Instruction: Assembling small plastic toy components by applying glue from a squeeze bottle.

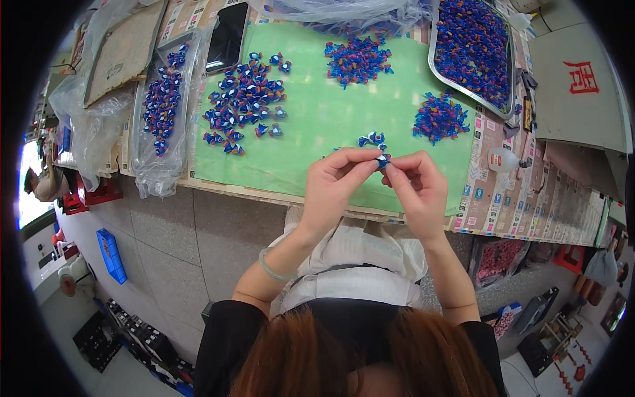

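Note:
My left hand point(334, 188) and my right hand point(417, 188) meet above the near edge of a green mat point(331, 119), fingertips pinching one small blue toy piece point(382, 159) between them. Two or three loose blue pieces point(372, 139) lie on the mat just beyond my fingers. A spread group of blue, orange and white pieces point(245, 99) covers the mat's left part. Smaller heaps lie at the far middle point(357, 59) and at the right point(440, 118).
A metal tray point(433, 46) full of the same pieces stands at the far right. A clear bag point(162, 106) with more pieces lies left of the mat, a dark phone point(227, 36) beside it. A small glue bottle point(503, 159) lies at the right. Another person point(43, 182) sits far left.

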`<state>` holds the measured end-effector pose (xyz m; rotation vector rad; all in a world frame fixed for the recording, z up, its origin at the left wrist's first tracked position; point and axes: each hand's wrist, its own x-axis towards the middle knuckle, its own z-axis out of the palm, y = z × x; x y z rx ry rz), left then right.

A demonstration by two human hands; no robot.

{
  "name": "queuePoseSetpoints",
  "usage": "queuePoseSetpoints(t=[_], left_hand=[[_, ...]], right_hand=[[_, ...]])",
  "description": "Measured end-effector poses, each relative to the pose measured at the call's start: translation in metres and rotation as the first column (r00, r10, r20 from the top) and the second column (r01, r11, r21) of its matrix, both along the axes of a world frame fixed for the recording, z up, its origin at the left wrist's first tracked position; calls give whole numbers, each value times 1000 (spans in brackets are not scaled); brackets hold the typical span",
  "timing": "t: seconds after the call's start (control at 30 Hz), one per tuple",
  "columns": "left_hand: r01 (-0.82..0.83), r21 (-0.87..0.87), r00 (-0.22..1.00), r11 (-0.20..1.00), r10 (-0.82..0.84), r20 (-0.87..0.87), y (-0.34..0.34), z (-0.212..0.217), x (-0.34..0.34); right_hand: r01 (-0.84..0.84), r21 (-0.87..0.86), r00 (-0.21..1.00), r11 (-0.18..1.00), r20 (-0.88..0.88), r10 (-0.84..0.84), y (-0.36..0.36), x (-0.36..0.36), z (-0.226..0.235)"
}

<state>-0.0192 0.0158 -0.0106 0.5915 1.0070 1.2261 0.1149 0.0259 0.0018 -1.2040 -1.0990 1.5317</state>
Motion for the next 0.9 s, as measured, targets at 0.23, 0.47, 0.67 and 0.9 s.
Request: queuePoseSetpoints(t=[0.23,0.47,0.67,0.9], left_hand=[[63,363,899,930,105,-425,-4,-1,4],[138,391,874,910,74,-480,-7,3,0],[34,402,987,915,31,-155,-5,0,4],[61,285,997,956,-69,19,-2,2,2]], right_hand=[[26,13,997,1000,-67,-25,-5,1,2],[35,1,997,999,-74,-35,-10,-2,6],[-50,521,927,852,341,-154,-18,-1,-3],[-42,545,917,837,354,-184,-14,0,9]])
